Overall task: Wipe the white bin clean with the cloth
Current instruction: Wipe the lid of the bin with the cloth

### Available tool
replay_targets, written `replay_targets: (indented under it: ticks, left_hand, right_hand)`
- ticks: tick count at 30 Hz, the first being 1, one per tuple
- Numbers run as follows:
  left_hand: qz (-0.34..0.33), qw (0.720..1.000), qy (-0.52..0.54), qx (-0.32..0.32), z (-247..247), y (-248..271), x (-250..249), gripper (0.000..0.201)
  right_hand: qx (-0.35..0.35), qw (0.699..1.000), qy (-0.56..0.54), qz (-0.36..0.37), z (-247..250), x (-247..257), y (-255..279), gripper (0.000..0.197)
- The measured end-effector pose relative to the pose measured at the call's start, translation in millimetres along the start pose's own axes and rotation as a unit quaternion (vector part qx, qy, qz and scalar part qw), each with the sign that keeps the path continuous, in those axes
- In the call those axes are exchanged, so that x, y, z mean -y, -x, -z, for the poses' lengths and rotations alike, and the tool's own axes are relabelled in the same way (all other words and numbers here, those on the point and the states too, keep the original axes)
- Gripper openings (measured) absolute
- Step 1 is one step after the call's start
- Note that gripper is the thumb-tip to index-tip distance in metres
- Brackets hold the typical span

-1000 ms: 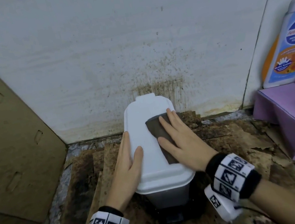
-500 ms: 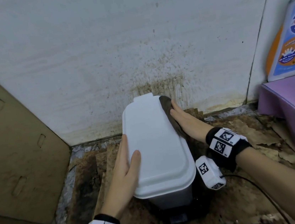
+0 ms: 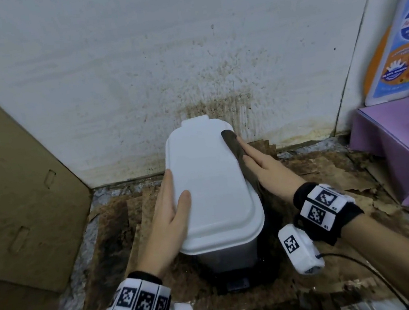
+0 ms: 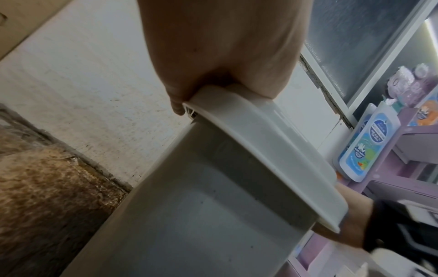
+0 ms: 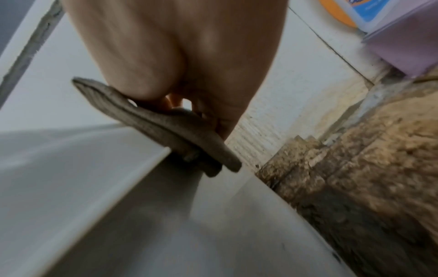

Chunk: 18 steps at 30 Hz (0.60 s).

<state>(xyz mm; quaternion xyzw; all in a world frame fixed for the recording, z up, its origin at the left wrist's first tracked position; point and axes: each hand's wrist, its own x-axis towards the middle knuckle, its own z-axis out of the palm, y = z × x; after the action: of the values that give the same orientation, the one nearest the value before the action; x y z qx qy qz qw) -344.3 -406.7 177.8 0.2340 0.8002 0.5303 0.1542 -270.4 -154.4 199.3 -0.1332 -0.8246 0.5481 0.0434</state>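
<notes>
The white bin [image 3: 209, 185] stands closed on the floor against the wall. My left hand [image 3: 172, 202] holds the left edge of its lid, thumb on top and fingers down the side; the left wrist view shows the lid rim [image 4: 260, 142] tucked between thumb and palm of that hand [image 4: 220, 56]. A dark brown cloth [image 3: 236, 151] lies folded over the lid's right edge near the back corner. My right hand [image 3: 259, 166] presses it there with straight fingers. In the right wrist view the cloth [image 5: 166, 127] sits under that hand [image 5: 177, 56] on the lid edge [image 5: 71, 159].
The stained white wall [image 3: 187, 66] is right behind the bin. A cardboard panel [image 3: 9, 191] leans at the left. At the right stand a lilac box [image 3: 397, 136] and a large blue-and-orange bottle [image 3: 396, 48]. Soiled brown cardboard [image 3: 330, 178] covers the floor.
My right hand has slid the cloth from the top of the lid over to its right edge and toward the back corner. The left hand has kept its hold.
</notes>
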Motion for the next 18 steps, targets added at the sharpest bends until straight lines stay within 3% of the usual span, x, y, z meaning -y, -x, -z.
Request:
replay_targets:
  ticks: [10,14,18]
  left_hand:
    - [-0.003,0.999,-0.034,-0.021,-6.2,1.0,-10.4,0.07]
    - [-0.002,0.999,-0.038,-0.018,-6.9,2.9,-15.2,0.069]
    - [-0.001,0.999,-0.045,-0.023,-7.0,5.6,-19.8,0.065]
  right_hand:
    - [-0.119,0.985,-0.121,0.02,-56.9,4.3,80.4,0.045]
    - [-0.138,0.987,0.035,0.071,-68.1,12.9,70.8,0.048]
    - [-0.151,0.953,0.228,0.127,-72.5,18.4,59.7,0.055]
